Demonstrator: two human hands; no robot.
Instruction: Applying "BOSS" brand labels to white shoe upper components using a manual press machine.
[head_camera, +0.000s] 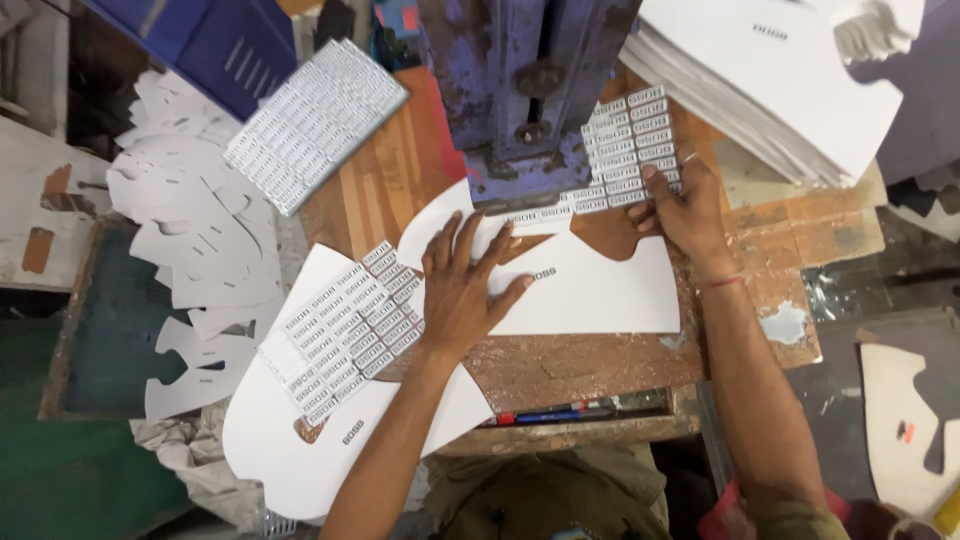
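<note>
My left hand (466, 285) lies flat with fingers spread on a white cut card sheet (600, 295) that rests on the wooden bench under a blue press machine (525, 90). My right hand (682, 205) pinches the edge of a strip sheet of small white printed labels (628, 140) lying beside the press base. Another sheet of the same labels (345, 325) lies on a stack of white shaped cards (290, 440) just left of my left hand.
A grey block of labels (312, 120) sits at the back left. Loose white cutouts (195, 230) pile on the left. A thick stack of white cards (780, 80) is at the back right. Pens (560, 412) lie along the bench's front edge.
</note>
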